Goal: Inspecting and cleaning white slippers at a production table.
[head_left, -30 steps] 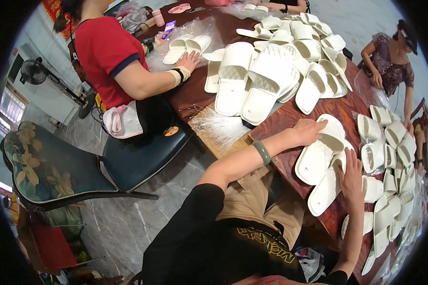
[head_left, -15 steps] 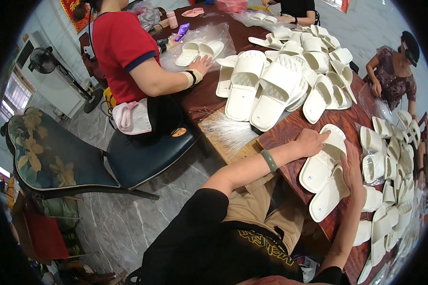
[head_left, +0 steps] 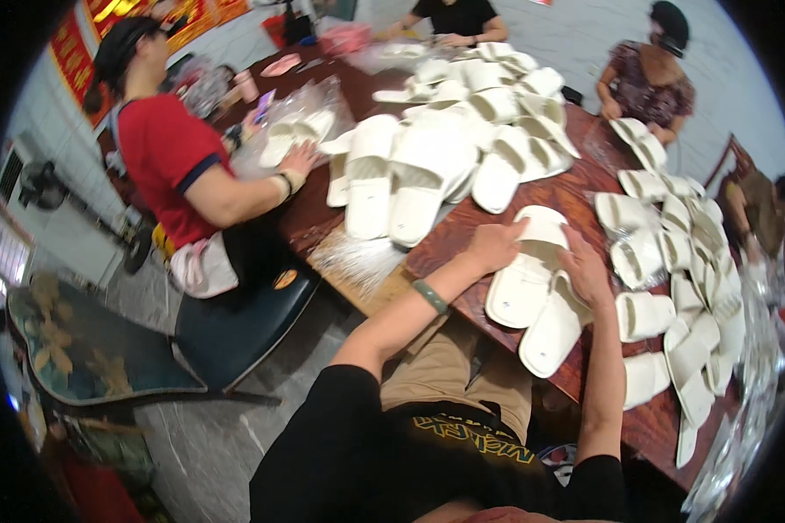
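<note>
A pair of white slide slippers lies side by side on the dark red-brown wooden table before me, one overlapping the other. My left hand (head_left: pixel 495 247), with a green bangle at the wrist, holds the left slipper (head_left: pixel 516 292) by the side of its strap. On the other side, my right hand (head_left: pixel 587 268) grips the right slipper (head_left: pixel 551 336), its fingers reaching up beside the strap of the left one. The fingertips of both hands are partly hidden by the straps.
A big heap of white slippers (head_left: pixel 410 174) stands beyond my hands; more slippers (head_left: pixel 645 316), some in clear bags, lie on the right. White plastic strands (head_left: pixel 358 261) lie at the left table edge. A co-worker in red (head_left: pixel 174 157) handles bagged slippers (head_left: pixel 288 135); others sit farther back.
The whole view has shifted, so the table and people appear farther left. Both hands stay on the same pair of slippers, with little change in their grip.
</note>
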Motion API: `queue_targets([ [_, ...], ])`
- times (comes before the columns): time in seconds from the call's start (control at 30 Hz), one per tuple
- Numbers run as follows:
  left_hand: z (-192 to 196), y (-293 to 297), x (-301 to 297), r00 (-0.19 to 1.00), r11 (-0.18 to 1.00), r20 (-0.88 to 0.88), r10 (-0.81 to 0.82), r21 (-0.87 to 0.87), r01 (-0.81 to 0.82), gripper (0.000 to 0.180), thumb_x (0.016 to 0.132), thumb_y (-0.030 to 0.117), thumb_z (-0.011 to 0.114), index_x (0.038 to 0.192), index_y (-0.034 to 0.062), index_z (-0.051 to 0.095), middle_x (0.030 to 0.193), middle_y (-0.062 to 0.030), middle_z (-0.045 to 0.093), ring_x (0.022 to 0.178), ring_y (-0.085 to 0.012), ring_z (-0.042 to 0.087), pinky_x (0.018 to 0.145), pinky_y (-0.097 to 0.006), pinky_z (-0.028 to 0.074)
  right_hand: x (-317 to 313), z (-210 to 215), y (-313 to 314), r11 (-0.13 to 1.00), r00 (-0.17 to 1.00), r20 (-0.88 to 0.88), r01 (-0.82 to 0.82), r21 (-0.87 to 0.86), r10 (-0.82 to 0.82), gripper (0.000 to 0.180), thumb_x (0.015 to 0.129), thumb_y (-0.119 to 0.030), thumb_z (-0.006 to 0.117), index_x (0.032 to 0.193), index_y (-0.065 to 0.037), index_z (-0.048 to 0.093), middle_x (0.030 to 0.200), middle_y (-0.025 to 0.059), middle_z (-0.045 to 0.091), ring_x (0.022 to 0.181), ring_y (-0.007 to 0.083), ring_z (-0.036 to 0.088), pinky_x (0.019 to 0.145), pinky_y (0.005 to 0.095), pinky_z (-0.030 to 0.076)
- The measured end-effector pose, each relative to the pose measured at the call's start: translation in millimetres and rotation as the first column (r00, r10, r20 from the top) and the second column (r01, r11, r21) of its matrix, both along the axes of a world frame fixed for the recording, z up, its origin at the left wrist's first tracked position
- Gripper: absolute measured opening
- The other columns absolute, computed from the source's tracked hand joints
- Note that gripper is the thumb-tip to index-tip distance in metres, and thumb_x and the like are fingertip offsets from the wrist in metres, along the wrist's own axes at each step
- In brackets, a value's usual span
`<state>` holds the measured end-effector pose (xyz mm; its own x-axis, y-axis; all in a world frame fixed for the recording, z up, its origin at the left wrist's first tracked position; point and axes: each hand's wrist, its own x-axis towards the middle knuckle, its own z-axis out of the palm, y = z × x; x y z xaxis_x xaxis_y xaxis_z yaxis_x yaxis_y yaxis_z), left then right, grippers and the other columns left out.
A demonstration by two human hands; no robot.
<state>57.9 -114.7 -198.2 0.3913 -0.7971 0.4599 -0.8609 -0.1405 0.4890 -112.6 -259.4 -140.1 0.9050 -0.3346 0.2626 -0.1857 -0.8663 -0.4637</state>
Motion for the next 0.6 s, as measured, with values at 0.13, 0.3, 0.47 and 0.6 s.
queue_targets([
  [0.13,0.6,-1.4,0.4,0.999,0.999,0.047,0.021,0.027,-0.022,0.05,0.078,0.019,0.054,0.126,0.0147,0.048,0.073,-0.0195,0.062,0.067,-0.0376,0.061,0.061,-0.048,0.047,-3.7,-3.9,-4.7,0.999,0.999,-0.035,0.007,-0.052,-0.009,0.053,0.09,-0.038,0.045,0.132,-0.006,0.04,0.129,0.0235,0.046,0.121,0.0351,0.043,0.1,0.0405,0.034],
  [0.3,1.2,-2.5,1.4,0.997,1.0,0.072,0.013,-0.016,-0.012,0.05,0.077,0.02,0.055,0.127,0.016,0.048,0.069,-0.0196,0.061,0.064,-0.0378,0.06,0.059,-0.048,0.047,-3.7,-5.4,-7.9,0.997,0.998,0.061,-0.032,-0.068,0.036,0.051,0.09,-0.038,0.045,0.128,-0.004,0.042,0.122,0.0208,0.051,0.112,0.0355,0.048,0.092,0.0421,0.039],
  [0.47,4.6,-2.2,-1.1,0.998,0.999,0.049,0.033,0.021,-0.034,0.048,0.078,0.02,0.056,0.125,0.0152,0.05,0.067,-0.0201,0.06,0.063,-0.0375,0.06,0.058,-0.047,0.047,-6.9,-5.9,-7.9,0.998,0.995,0.097,-0.026,-0.057,0.032,0.051,0.09,-0.04,0.045,0.127,-0.004,0.042,0.12,0.0196,0.051,0.109,0.0346,0.05,0.089,0.0424,0.04],
  [0.6,9.2,-1.5,-2.6,0.997,1.0,0.066,0.031,0.001,-0.032,0.047,0.078,0.02,0.056,0.125,0.0147,0.051,0.067,-0.0201,0.06,0.063,-0.0371,0.06,0.058,-0.046,0.047,-7.8,-5.6,-9.3,0.997,0.994,0.109,-0.012,-0.075,0.02,0.052,0.09,-0.042,0.045,0.127,-0.005,0.042,0.118,0.0192,0.052,0.109,0.0343,0.05,0.089,0.0419,0.041],
])
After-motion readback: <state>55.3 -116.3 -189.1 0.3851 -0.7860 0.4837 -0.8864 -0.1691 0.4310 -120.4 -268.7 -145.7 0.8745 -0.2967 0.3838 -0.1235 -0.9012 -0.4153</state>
